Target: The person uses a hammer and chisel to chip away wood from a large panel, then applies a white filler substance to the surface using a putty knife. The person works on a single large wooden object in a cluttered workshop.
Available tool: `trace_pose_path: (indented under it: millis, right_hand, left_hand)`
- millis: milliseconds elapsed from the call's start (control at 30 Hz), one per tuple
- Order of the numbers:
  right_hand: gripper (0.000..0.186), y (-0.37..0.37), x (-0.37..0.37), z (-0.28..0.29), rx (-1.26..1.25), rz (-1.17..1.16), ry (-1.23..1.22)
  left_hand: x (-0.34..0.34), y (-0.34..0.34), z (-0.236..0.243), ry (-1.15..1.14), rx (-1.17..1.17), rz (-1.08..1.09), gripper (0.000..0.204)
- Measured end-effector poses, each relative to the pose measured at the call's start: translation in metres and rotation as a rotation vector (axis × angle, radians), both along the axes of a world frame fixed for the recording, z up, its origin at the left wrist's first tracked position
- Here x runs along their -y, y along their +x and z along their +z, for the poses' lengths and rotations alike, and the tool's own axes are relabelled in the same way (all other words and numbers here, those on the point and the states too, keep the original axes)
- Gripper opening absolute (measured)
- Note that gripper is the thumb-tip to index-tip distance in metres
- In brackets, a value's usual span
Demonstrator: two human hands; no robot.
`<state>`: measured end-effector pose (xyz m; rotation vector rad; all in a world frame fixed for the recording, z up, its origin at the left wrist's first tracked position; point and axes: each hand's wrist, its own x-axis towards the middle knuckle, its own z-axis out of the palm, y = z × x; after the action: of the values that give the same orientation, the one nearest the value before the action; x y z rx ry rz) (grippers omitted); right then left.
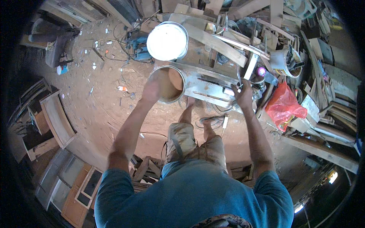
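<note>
An open round bucket (180, 95) with a pale rim and a brown inside stands near the middle. My left hand (153, 91) is at its left rim; motion smears its fingers, so I cannot tell its grip. Just beyond stands a larger bucket with a bright white top (167, 41). My right hand (244, 94) is closed at the right end of a low metal-topped bench (213, 89). A thin metal piece (238, 73) rises by its fingers, but what the hand holds is unclear. A round purple-topped item (261, 71) lies just past that hand.
On the right are a red plastic bag (284, 106), a tool-filled bucket (280, 62) and stacked boards (323, 152). A blue power tool (138, 47) and cables lie beyond the buckets. Wooden frames (57, 119) stand at left. Scraps litter the dirt floor (102, 87).
</note>
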<state>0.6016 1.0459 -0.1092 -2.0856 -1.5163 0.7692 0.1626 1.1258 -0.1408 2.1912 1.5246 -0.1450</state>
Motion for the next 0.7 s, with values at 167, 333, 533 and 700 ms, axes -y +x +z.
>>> trace_pose_path:
  millis: [167, 333, 533, 700]
  right_hand:
    - [0.030, -0.034, 0.099, -0.009, -0.178, -0.142, 0.003]
    - [0.032, -0.045, 0.164, -0.003, -0.292, -0.270, -0.146]
    - [0.028, -0.033, 0.212, -0.010, -0.106, -0.348, -0.148]
    - [0.027, -0.022, 0.230, -0.005, -0.113, -0.433, -0.144]
  left_hand:
    - [-0.003, 0.045, -0.048, -0.195, -0.404, -0.097, 0.050]
    - [0.030, 0.003, -0.170, 0.006, -0.544, -0.334, 0.047]
    - [0.015, 0.012, -0.146, -0.258, -0.340, -0.434, 0.031]
    - [-0.004, 0.029, -0.092, -0.137, -0.336, -0.485, 0.033]
